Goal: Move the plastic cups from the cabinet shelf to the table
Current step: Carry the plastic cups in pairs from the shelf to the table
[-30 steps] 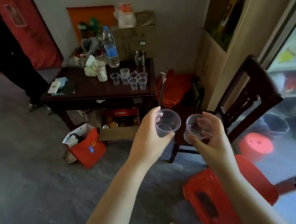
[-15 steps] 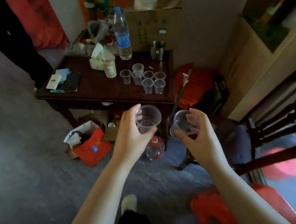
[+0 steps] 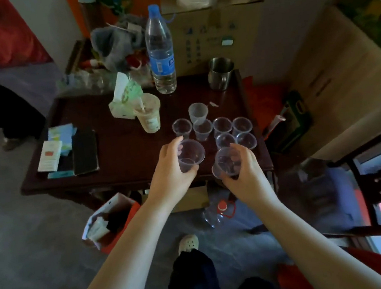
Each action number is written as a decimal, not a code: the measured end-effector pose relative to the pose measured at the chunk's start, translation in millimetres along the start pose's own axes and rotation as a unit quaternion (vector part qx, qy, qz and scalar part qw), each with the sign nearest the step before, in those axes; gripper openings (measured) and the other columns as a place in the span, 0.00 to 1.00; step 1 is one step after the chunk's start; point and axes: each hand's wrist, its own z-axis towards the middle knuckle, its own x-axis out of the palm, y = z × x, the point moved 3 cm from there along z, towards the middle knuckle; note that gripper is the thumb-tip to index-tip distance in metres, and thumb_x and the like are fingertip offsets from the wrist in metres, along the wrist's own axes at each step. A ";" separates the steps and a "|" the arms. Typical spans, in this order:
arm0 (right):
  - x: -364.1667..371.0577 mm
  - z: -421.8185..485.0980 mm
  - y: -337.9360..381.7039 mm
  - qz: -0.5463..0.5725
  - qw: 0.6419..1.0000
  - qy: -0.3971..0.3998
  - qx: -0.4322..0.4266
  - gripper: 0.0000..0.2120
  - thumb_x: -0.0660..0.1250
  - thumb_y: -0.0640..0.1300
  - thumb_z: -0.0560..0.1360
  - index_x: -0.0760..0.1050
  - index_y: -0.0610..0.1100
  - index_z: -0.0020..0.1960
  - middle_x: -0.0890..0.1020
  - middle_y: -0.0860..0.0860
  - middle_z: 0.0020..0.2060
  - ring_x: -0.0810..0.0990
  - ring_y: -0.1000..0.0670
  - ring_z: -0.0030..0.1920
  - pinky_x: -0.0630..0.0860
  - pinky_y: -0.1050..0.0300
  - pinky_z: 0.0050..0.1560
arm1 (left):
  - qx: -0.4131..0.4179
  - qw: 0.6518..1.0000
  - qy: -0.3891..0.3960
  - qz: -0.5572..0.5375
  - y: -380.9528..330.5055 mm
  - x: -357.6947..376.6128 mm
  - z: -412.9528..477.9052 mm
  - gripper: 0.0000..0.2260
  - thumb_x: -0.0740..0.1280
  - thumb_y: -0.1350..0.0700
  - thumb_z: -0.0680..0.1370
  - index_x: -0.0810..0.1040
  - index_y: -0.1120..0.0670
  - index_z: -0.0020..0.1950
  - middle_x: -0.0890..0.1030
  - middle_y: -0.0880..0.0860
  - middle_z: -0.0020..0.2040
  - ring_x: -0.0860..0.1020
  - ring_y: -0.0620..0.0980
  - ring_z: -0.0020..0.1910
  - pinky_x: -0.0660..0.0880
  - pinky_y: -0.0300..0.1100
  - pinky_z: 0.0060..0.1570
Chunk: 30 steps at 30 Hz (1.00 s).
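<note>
My left hand [image 3: 172, 169] grips a clear plastic cup [image 3: 189, 155], held upright above the near edge of the dark wooden table [image 3: 119, 147]. My right hand [image 3: 244, 169] holds a second clear plastic cup [image 3: 226, 161], tilted toward me, just right of the first. Behind both hands several clear cups [image 3: 222, 125] stand in a cluster on the table's right half, one taller cup [image 3: 198, 113] at the back. The cabinet shelf is out of view.
On the table: a water bottle [image 3: 160, 51], a steel mug [image 3: 221, 76], a drink cup with straw [image 3: 148, 112], tissues, a phone [image 3: 84, 150] and cards. A dark chair [image 3: 375, 172] stands right, a red bag [image 3: 113, 225] and bottle [image 3: 217, 212] on the floor.
I have walked up to the table. Both hands, each still holding its cup, moved forward and now hover over the table's near edge beside the cluster.
</note>
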 end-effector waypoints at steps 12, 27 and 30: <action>50.1 108.4 -17.0 -0.275 0.961 0.000 -0.028 0.35 0.73 0.53 0.68 0.64 0.46 0.71 0.71 0.47 0.62 0.67 0.45 0.62 0.65 0.48 0.63 | -0.017 0.998 0.028 0.058 73.9 17.5 81.9 0.31 0.74 0.53 0.69 0.65 0.48 0.69 0.67 0.51 0.58 0.70 0.49 0.59 0.68 0.36 0.51; 74.8 120.8 -47.3 -0.330 0.944 -0.001 -0.012 0.33 0.70 0.51 0.70 0.64 0.42 0.70 0.74 0.46 0.63 0.67 0.43 0.68 0.62 0.44 0.67 | -0.001 0.984 0.075 0.164 100.8 40.4 99.6 0.35 0.72 0.54 0.71 0.58 0.51 0.74 0.70 0.54 0.57 0.72 0.53 0.55 0.76 0.47 0.47; 77.3 118.6 -50.2 -0.346 0.938 0.005 -0.015 0.33 0.70 0.51 0.68 0.65 0.41 0.69 0.74 0.44 0.64 0.67 0.41 0.68 0.63 0.43 0.67 | 0.008 0.984 0.073 0.164 101.7 42.1 98.1 0.37 0.72 0.55 0.71 0.56 0.51 0.75 0.71 0.55 0.57 0.73 0.53 0.54 0.76 0.46 0.47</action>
